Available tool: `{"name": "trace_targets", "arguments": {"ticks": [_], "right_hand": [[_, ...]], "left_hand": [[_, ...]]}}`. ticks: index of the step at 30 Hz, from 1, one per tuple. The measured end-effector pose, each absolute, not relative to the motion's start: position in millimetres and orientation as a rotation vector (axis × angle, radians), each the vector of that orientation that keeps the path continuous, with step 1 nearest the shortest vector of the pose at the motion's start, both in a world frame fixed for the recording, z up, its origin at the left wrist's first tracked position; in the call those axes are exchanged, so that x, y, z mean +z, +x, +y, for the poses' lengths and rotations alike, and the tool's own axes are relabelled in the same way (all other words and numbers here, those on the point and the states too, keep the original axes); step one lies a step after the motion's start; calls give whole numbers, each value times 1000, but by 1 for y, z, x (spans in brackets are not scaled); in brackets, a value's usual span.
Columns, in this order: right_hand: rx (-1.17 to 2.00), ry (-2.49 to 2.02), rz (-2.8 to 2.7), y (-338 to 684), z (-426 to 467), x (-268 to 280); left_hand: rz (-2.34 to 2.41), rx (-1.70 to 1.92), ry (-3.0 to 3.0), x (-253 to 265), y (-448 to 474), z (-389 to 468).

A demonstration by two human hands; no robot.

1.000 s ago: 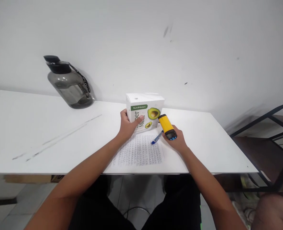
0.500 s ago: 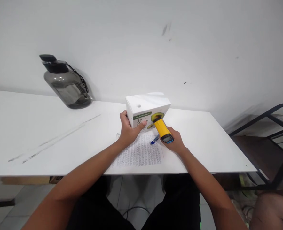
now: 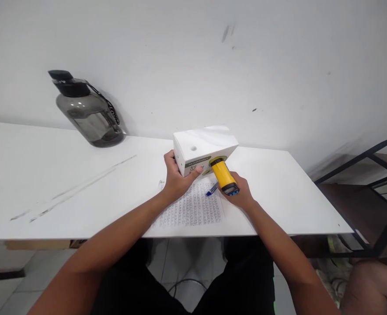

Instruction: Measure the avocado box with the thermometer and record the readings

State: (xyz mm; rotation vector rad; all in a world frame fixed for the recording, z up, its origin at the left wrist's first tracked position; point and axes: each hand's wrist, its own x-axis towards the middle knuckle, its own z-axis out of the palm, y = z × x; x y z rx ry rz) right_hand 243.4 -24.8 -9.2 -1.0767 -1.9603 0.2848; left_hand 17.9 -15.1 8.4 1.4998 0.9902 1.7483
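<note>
Box (image 3: 206, 141): white, green band and avocado print on front; tilted, top face showing, beyond the printed paper (image 3: 190, 212) at mid-desk. Cannot tell if its base touches the desk (image 3: 81, 188).
Left hand (image 3: 177, 178): curled round the box's left side, thumb across the front, fingers partly hidden behind.
Right hand (image 3: 241, 192): wrapped round a yellow-and-black device (image 3: 224, 176), fingers mostly hidden; device's black far end overlaps the box front, contact unclear.
Pen (image 3: 212, 189): blue, over the paper, one end hidden at the right hand.
Bottle (image 3: 90, 113): grey, see-through, black cap, back left by the wall (image 3: 180, 57).
Rack (image 3: 377, 197): dark frame, right of desk.
</note>
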Motion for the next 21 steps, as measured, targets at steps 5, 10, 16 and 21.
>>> {"name": "trace_targets", "arguments": {"ticks": [5,10,16,21], "right_hand": [[267,-1043,-1958,244,-25,-9],[259,-1058,-1965,245,-25,-10],[247,-1073,-1973,246,-25,-11],[243,-1104,-1975,246,-25,-12]], "left_hand": [[977,1753,1509,9,19,-16],[966,1767,1526,9,19,-17],[1010,1782,1590,6,17,-15],[989,1793,1611,4,17,-13]]}}
